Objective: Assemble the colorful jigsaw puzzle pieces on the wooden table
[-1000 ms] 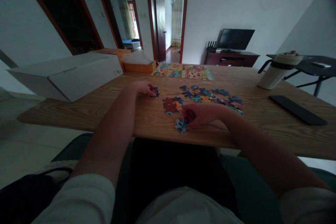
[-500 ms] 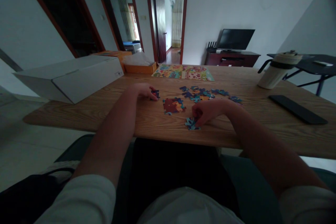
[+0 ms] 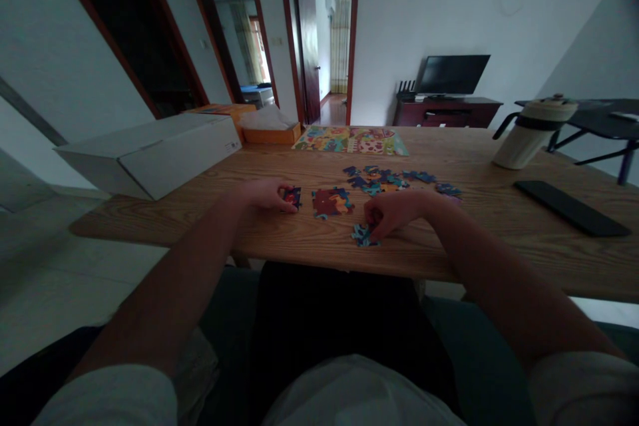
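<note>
Orange tissue box (image 3: pixel 269 134) at the far end of the wooden table (image 3: pixel 309 249), white tissue bulging out of its top; beside it a long white carton (image 3: pixel 154 152), flaps shut, contents unseen. Pale jug (image 3: pixel 530 131) on the right with lid on, inside not visible. Left hand (image 3: pixel 264 193) flat on the table, fingertips pinching a small dark-red puzzle piece (image 3: pixel 292 198), just left of a joined red-and-orange cluster (image 3: pixel 330 202). Right hand (image 3: pixel 394 212) curled, fingers narrow and closed on a blue piece (image 3: pixel 363 235) near the table's front edge; exact grip half hidden under the knuckles. Loose pieces (image 3: pixel 394 180) scattered beyond the right hand, several masked by the wrist. Reference picture (image 3: pixel 350 140) lying flat farther back, print too small to read. Black flat device (image 3: pixel 572 208) on the right, dim and hard to identify. Whole scene dark, colours muddy. Compared with 0.5 s ago: left hand pulled nearer along the table, its piece now right beside the cluster rather than farther back; right hand and blue piece barely shifted; view swung slightly left, carton sitting more toward centre.
</note>
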The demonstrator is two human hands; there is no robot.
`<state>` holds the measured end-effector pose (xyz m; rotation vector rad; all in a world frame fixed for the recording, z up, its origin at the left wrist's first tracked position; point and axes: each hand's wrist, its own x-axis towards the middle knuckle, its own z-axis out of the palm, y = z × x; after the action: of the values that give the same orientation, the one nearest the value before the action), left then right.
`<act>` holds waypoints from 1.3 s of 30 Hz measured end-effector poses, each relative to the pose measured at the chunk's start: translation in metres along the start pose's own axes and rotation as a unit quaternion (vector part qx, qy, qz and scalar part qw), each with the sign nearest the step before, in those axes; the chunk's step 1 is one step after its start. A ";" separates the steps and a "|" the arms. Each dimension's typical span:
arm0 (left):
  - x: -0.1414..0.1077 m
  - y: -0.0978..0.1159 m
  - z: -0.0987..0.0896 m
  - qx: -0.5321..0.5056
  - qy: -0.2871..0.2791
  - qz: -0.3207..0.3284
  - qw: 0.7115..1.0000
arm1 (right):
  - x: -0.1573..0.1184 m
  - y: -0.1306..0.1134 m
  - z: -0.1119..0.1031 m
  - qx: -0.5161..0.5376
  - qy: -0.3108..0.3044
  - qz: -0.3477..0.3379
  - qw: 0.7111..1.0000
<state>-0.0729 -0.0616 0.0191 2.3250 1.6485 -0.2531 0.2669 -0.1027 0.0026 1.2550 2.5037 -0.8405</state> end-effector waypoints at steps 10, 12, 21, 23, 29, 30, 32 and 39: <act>-0.023 0.022 0.018 -0.015 0.021 0.041 0.999 | 0.001 0.004 0.002 0.004 0.006 0.004 1.000; -0.025 0.025 0.019 -0.018 0.021 0.049 0.998 | 0.001 0.005 0.002 0.007 0.004 0.003 1.000; -0.019 0.021 0.022 -0.012 0.013 0.104 0.994 | 0.002 0.005 0.003 0.004 -0.002 0.002 1.000; -0.015 0.018 0.022 0.003 0.031 0.117 0.993 | 0.001 0.003 0.003 0.003 0.001 0.002 1.000; -0.009 0.017 0.020 0.063 0.083 0.167 0.980 | -0.003 -0.003 0.001 -0.001 0.003 0.008 1.000; -0.008 0.017 0.020 0.069 0.089 0.178 0.978 | -0.003 -0.004 0.001 -0.003 0.003 0.010 1.000; -0.004 0.016 0.020 0.077 0.096 0.199 0.972 | -0.003 -0.005 0.000 -0.007 0.005 0.013 1.000; 0.012 0.007 0.024 0.096 0.144 0.203 0.964 | -0.004 -0.008 -0.001 -0.008 -0.011 0.023 1.000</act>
<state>-0.0614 -0.0606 -0.0059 2.8949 1.2563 0.0166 0.2631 -0.1086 0.0080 1.2862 2.4507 -0.8162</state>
